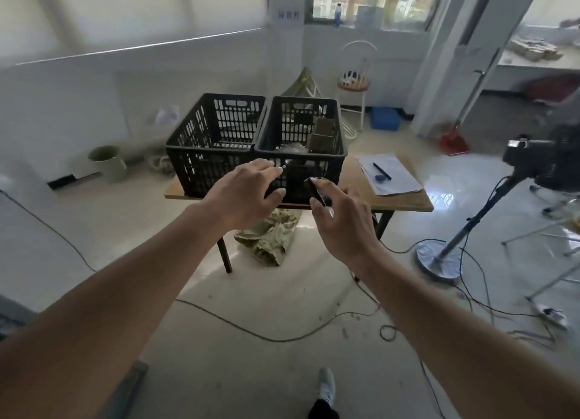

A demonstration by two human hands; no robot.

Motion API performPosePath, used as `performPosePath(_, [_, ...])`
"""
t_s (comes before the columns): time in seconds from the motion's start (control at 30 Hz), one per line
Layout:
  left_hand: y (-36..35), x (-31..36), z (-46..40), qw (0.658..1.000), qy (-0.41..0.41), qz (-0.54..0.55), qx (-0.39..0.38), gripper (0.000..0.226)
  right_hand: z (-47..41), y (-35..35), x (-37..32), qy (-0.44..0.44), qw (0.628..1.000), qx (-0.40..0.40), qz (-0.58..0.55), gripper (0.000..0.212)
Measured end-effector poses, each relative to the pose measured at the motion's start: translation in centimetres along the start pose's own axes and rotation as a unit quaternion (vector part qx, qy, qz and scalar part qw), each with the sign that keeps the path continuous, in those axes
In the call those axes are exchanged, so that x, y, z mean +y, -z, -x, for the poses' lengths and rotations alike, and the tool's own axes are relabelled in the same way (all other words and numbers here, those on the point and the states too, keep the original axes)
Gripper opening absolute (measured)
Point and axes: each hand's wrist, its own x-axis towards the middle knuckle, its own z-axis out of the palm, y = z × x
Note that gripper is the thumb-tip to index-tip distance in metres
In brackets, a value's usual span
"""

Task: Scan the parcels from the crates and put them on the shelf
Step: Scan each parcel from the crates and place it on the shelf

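Two black slotted crates stand side by side on a small wooden table [405, 199]. The left crate [216, 136] looks nearly empty. The right crate [301, 127] holds brown cardboard parcels [321, 134] and a grey bag. My left hand [248, 192] reaches toward the crates' front with its fingers spread and relaxed, holding nothing. My right hand [342, 218] grips a small black scanner [317, 191] in front of the right crate. A shelf [539, 58] with stacked parcels shows at the far right.
Papers with a pen [389, 174] lie on the table's right side. A camera on a tripod [530, 161] stands at right. Cables cross the floor, a crumpled cloth [270, 233] lies under the table, and a chair [354, 83] and green bucket [108, 160] stand behind.
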Motion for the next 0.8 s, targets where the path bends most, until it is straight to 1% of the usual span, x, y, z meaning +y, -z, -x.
performPosePath(0.17, [-2.8, -1.5, -9.6, 1.000, 0.019, -0.002, -0.011, 0.058, -9.6, -1.5, 4.3, 0.011, 1.000, 0.007, -0.027, 0.048])
performPosePath(0.37, [-6.0, -2.9, -19.5, 0.999, 0.038, 0.009, -0.030, 0.056, -19.2, -2.7, 8.2, 0.005, 0.999, -0.007, -0.046, 0.047])
performPosePath(0.57, [-8.1, -6.1, -27.5, 0.996, 0.059, 0.025, -0.053, 0.054, -27.3, -4.9, 10.2, 0.003, 0.998, -0.024, -0.056, 0.046])
performPosePath(0.8, [-11.2, -12.1, -37.1, 0.993, 0.063, 0.043, -0.086, 0.054, -36.9, -9.8, 11.5, -0.024, 0.998, -0.027, -0.046, 0.046])
